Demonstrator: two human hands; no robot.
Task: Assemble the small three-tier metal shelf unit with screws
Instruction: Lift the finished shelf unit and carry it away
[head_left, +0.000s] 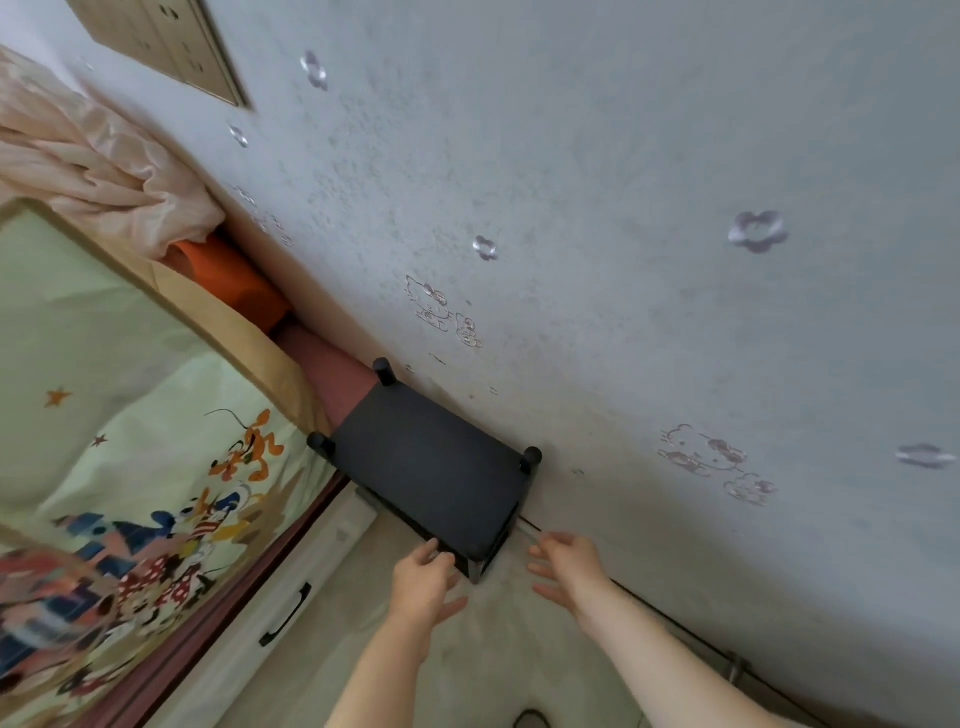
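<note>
Against the grey wall (597, 218), between it and the bed (104, 364), the black shelf unit (431, 462) stands on the pale floor (493, 649). Its flat top panel faces the camera, and 3 round post caps show at its corners; the 4th, nearest corner is partly behind the hands. The lower tiers are hidden beneath the top panel, so the number of tiers fitted cannot be confirmed from this view. The unit appears to be parked in the narrow gap for use or for checking fit, since its long side runs parallel with the wall and close to it.

The left hand (423, 577) reaches forward with the arm extended. Its fingertips rest on the near edge of the top panel, fingers slightly curled and held close together; whether they hook under the edge cannot be determined.

The right hand (566, 564) is held just beside the near right corner, apart from the unit. Its fingers are spread and relaxed, gripping nothing, palm turned toward the shelf.

Judgement: assembly looks largely complete, and the hands are posed to steady or nudge the unit into position. No screws or tools are visible.

Along the bed base, a white drawer (270, 618) with a dark handle lies near the left forearm.
</note>
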